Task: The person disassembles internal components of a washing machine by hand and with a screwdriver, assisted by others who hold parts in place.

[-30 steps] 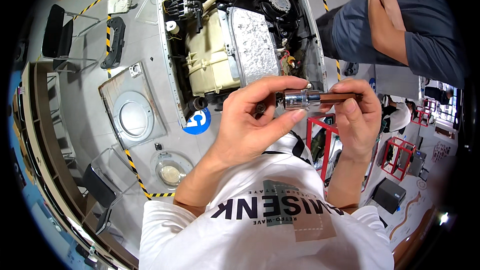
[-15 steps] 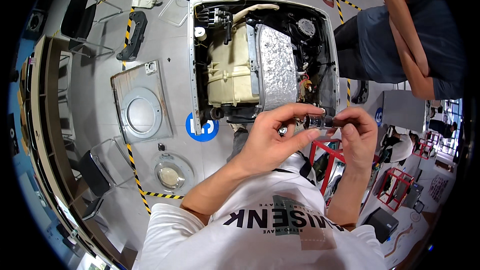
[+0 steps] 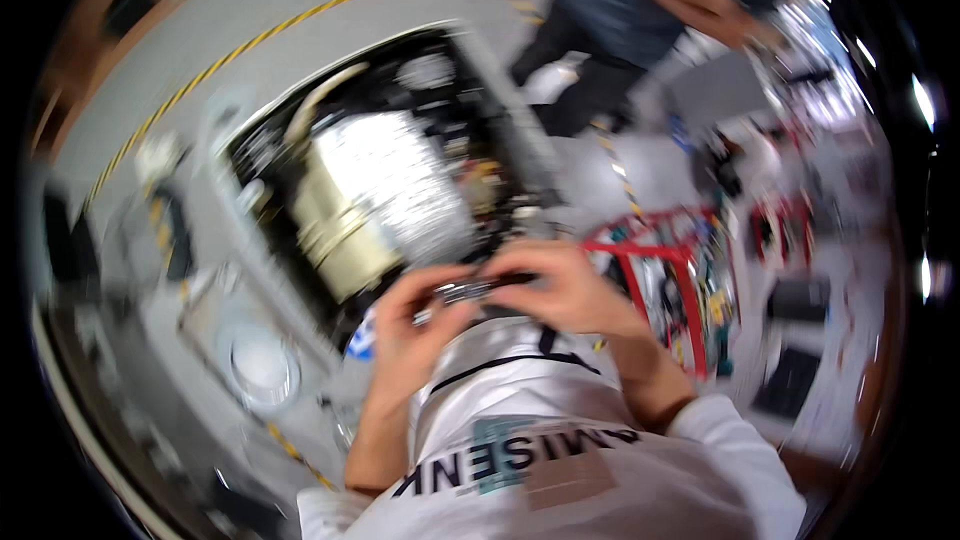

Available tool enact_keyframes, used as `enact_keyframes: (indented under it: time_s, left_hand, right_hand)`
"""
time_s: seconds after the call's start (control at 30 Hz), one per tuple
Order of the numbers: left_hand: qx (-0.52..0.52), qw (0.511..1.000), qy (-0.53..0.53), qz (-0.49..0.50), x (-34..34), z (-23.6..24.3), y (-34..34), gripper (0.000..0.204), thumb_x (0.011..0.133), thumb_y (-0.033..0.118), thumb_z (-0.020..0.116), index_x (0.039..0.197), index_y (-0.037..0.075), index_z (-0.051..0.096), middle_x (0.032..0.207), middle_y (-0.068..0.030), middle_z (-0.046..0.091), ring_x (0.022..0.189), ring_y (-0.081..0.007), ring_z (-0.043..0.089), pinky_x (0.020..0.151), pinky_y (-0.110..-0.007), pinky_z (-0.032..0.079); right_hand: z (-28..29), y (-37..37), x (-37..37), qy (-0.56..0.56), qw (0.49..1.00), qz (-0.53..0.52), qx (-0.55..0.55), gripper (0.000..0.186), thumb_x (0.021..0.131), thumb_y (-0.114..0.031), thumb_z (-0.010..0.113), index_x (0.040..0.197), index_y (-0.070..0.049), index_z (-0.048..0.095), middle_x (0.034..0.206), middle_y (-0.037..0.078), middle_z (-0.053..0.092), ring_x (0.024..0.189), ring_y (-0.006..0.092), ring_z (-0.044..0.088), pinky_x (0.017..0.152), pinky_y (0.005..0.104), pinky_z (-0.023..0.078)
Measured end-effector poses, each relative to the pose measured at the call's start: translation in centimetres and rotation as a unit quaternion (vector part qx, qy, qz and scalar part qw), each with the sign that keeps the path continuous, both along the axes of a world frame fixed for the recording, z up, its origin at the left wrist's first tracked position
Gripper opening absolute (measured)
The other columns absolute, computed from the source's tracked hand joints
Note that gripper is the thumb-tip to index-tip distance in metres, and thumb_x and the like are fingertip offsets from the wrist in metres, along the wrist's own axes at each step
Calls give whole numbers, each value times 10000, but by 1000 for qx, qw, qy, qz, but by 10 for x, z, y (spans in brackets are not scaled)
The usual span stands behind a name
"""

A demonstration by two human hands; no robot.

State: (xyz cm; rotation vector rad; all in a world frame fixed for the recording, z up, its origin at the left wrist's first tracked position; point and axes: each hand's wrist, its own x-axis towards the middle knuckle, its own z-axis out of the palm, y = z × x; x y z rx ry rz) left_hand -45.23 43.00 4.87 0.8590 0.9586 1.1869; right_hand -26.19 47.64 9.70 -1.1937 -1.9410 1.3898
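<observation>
My left hand (image 3: 408, 325) and my right hand (image 3: 560, 285) meet in front of my shirt, fingers pinched. Between them is a shiny metal cylinder (image 3: 462, 292) that looks like a tool socket, smeared by motion. The left fingers close around it and the right fingers grip its other end; whether it is one piece or two cannot be made out. A smaller shiny bit (image 3: 422, 317) shows at the left palm. Just beyond the hands lies an opened washing machine (image 3: 508, 105), with a cream tub (image 3: 335, 235) and a foil-covered panel (image 3: 395, 175) inside.
A red-framed tool cart (image 3: 690, 305) stands close on my right, full of tools. At the far right is another person (image 3: 620, 10), beside a grey box (image 3: 720, 95). A panel with a round opening (image 3: 262, 360) lies on the floor to the left. Yellow-black tape (image 3: 200, 90) borders the area.
My view has swung to the right, so the machine now sits further left and tilted, and the tool cart shows more fully. Both hands keep hold of the metal cylinder, closer together.
</observation>
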Motion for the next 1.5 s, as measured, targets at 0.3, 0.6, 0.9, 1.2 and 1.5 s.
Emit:
enact_keyframes:
  time_s: [0.3, 0.6, 0.9, 1.2, 1.5]
  left_hand:
    - [37, 990, 53, -123, 61, 13, 24, 295, 847, 170, 671, 1047, -26, 581, 827, -8, 578, 598, -5, 409, 504, -148, 254]
    - [47, 961, 96, -256, 170, 29, -21, 362, 808, 247, 734, 1018, -16, 598, 829, -34, 600, 654, -74, 495, 582, -185, 357]
    - [25, 905, 69, -420, 325, 31, -123, 296, 819, 149, 682, 1033, -40, 601, 846, -87, 655, 664, -78, 564, 567, -173, 387]
    - [63, 815, 154, -555, 393, 30, -158, 249, 839, 76, 682, 1056, -20, 609, 886, -57, 671, 750, -59, 607, 627, -160, 420]
    - [15, 765, 137, -629, 432, 14, -134, 243, 844, 64, 675, 1057, -32, 609, 826, -39, 668, 700, -28, 574, 574, -148, 384]
  right_hand:
    - [-1, -40, 76, 101, 988, -117, -2, 189, 836, -140, 652, 908, 29, 604, 791, 121, 609, 726, 226, 599, 664, 334, 459]
    - [-11, -149, 172, 88, 953, -267, 110, 200, 830, -169, 659, 918, 2, 606, 809, 118, 613, 742, 258, 594, 663, 365, 447]
    - [-17, -298, 286, 92, 904, -415, 52, 213, 837, -185, 661, 935, -4, 607, 811, 137, 611, 713, 281, 598, 627, 355, 450]
    - [-34, -373, 329, 106, 860, -499, 27, 213, 838, -183, 673, 940, -9, 605, 817, 124, 608, 707, 298, 583, 636, 347, 449]
    - [-30, -366, 341, 72, 828, -556, -3, 200, 847, -201, 661, 916, -23, 601, 784, 112, 594, 670, 284, 570, 597, 350, 432]
